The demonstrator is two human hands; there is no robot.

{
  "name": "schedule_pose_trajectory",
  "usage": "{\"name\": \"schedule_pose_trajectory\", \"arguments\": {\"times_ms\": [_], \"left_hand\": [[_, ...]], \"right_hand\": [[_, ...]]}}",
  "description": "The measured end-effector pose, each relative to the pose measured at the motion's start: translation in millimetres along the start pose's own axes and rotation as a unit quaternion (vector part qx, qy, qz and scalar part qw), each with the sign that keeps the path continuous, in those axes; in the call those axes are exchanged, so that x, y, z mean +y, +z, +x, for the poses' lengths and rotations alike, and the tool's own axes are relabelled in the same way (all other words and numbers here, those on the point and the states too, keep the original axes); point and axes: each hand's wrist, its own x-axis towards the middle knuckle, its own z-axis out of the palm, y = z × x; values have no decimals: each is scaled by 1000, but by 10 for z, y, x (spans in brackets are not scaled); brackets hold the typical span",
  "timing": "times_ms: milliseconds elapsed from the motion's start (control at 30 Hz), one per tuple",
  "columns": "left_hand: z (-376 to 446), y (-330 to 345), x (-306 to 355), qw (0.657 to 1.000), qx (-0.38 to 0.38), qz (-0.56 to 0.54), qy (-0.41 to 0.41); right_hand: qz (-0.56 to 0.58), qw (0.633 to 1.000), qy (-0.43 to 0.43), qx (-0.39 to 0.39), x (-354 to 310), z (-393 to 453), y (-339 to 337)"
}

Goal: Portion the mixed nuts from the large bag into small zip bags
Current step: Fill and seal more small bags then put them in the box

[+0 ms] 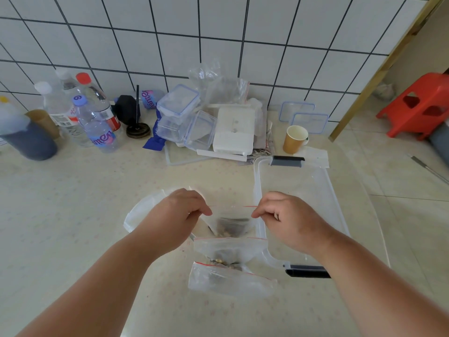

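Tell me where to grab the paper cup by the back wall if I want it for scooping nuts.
Grip the paper cup around its brown side wall, about mid-height, coming from the front, your side. It stands upright with its mouth open. The tiled wall and the clear lids leaning there close off the back. Both hands are pinching the small zip bag, so one must let go first.

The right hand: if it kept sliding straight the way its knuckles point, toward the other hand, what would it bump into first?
Probably the left hand. The right hand pinches the small zip bag at its red strip, pointing leftward along the bag's top; only that bag lies between them.
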Motion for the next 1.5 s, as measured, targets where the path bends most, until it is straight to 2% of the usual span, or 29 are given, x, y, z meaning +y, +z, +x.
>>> {"name": "schedule_pose_trajectory", "arguments": {"times_ms": [133,267,467,633,900,1067,1200,1367,1500], "left_hand": [[-135,33,-25,999,-40,-12,12],[-203,90,-45,996,-79,28,12],[-240,169,-84,990,-123,52,-40],[-259,193,-69,995,-82,60,-9],[-157,145,-16,998,16,20,-59],[-120,127,-2,998,37,6,-41],[-175,128,-44,1000,19,-15,-2],[-246,166,-24,1000,-12,-17,15],[-298,151,4,999,-9,3,33]], "right_hand": [[-14,998,22,-56,-25,-120,28],[-50,994,32,-94,-43,-182,83],[-67,992,31,-98,-51,-173,178],[-52,997,32,-56,-69,-163,211],[-27,997,62,20,-95,-76,178],[-20,997,57,56,-135,-44,132],[-10,1000,24,17,-118,-121,113],[-16,998,34,-45,-114,-210,136],[-23,995,52,-85,-164,-265,109]]}}
